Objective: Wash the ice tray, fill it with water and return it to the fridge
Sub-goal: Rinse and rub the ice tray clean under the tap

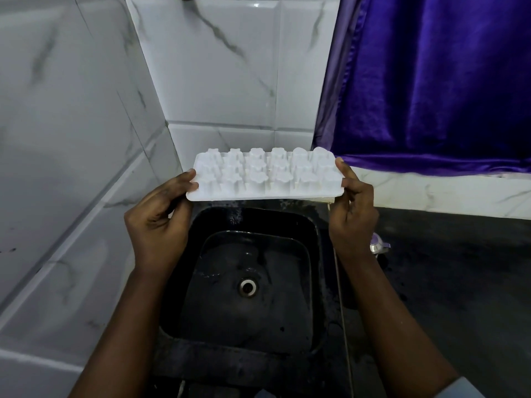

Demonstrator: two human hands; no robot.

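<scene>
White thin plastic, the ice tray (pixel 265 175) is bottom-up between your hands above the sink (pixel 218 305), left hand (pixel 161 225) and right hand (pixel 355 214) each pinching one short end; it looks light, bendy, probably slippery when wet, so grip the flat rim.

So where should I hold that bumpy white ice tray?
By the flat rim at its two short ends, one hand from each side, as the left hand and right hand grip the ice tray now. The middle is all bumpy moulds; the thin rim is flat, easy to pinch.
</scene>
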